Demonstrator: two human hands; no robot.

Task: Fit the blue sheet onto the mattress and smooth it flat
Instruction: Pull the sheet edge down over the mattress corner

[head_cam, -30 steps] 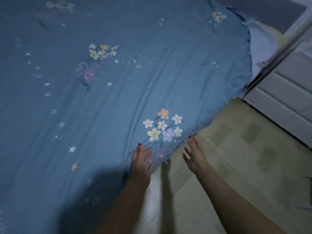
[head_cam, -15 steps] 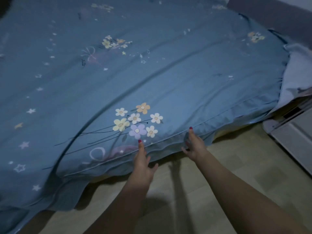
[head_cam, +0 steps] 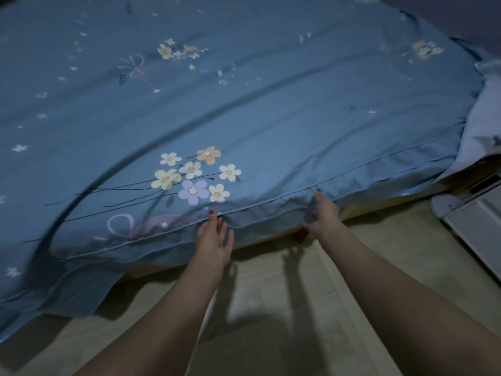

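On the bed, the blue sheet (head_cam: 271, 118) hem is pinched by right hand (head_cam: 324, 215); left hand (head_cam: 214, 240) open, touching it.

Pretty dim, bluish shot lit from behind the camera, arm shadows thrown forward onto the floor (head_cam: 271, 308), edges bent by the wide lens, slightly soft all over.

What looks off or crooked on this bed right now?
The blue sheet is not flat: a long curved crease sweeps across it. At the right end a pale corner of the mattress shows uncovered, and the near left hem droops toward the floor. The right hand grips the near hem; the left hand touches it.
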